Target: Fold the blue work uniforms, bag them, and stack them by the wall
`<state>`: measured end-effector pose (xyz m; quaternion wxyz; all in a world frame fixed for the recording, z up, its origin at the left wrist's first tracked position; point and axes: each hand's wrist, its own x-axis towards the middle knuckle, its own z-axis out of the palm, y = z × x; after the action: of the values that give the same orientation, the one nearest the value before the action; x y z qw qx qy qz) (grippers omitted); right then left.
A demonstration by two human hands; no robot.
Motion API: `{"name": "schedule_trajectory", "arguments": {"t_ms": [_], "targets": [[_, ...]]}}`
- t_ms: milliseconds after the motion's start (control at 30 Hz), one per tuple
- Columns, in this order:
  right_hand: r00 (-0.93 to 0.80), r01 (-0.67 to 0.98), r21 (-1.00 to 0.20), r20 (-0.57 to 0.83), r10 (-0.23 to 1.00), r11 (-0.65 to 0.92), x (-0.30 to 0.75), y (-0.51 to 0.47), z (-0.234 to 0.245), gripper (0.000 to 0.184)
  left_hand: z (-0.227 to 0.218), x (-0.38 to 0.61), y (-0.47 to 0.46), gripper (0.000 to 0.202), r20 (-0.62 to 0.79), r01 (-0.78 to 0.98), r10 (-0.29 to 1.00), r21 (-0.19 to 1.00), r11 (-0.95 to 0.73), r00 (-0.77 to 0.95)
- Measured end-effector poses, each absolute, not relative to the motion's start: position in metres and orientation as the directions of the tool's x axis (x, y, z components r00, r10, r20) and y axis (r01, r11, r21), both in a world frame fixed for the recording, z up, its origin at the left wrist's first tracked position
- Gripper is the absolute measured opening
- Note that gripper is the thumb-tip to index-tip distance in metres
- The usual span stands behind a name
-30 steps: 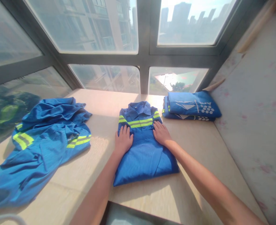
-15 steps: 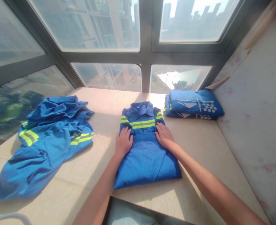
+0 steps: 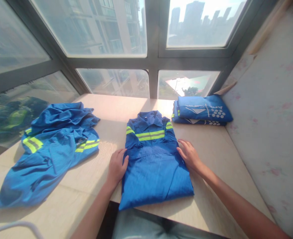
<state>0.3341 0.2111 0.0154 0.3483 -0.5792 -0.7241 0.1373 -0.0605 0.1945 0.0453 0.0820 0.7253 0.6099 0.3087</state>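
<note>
A blue work jacket (image 3: 153, 172) lies folded, collar up, in the middle of the wooden surface. Yellow-and-grey reflective bands cross its chest and sleeves, and its near edge reaches the surface's front edge. My left hand (image 3: 117, 167) rests at the jacket's left side, fingers stretched out and fingertips at the fabric's edge. On the opposite side, my right hand (image 3: 190, 155) has its fingers apart, with the tips at the jacket's right edge. Neither hand grasps the cloth.
A crumpled blue garment (image 3: 49, 156) with reflective bands lies at the left. At the back right, folded blue garments (image 3: 201, 109) with white prints are stacked beside the papered wall (image 3: 268, 132). Windows (image 3: 111, 83) border the wooden surface (image 3: 86, 196). A white curved bar (image 3: 19, 224) shows lower left.
Both hands have moved outward and nearer to me, from the jacket's top onto its two sides. The jacket has shifted slightly toward me. The view has also shifted a little.
</note>
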Motion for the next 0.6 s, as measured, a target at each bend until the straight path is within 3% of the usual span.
{"name": "schedule_trajectory", "arguments": {"t_ms": [100,200,367,600], "targets": [[0.019,0.726,-0.677,0.190,0.982,0.117,0.331,0.217,0.027,0.038,0.057,-0.059,0.197,0.035,0.119,0.813,0.990,0.582,-0.009,-0.074],[0.015,0.745,-0.667,0.003,1.000,-0.009,0.322,0.226,0.036,0.037,0.062,-0.053,0.205,0.038,-0.083,0.731,0.991,0.670,0.132,-0.104],[0.007,0.775,-0.632,-0.026,1.000,-0.022,0.315,0.231,0.041,0.024,0.068,-0.045,0.206,0.045,-0.148,0.537,0.985,0.826,0.171,-0.085],[-0.005,0.718,-0.696,0.045,0.999,0.035,0.314,0.217,0.056,0.024,0.077,-0.044,0.198,0.041,-0.054,0.470,0.995,0.878,0.085,-0.079]]}}
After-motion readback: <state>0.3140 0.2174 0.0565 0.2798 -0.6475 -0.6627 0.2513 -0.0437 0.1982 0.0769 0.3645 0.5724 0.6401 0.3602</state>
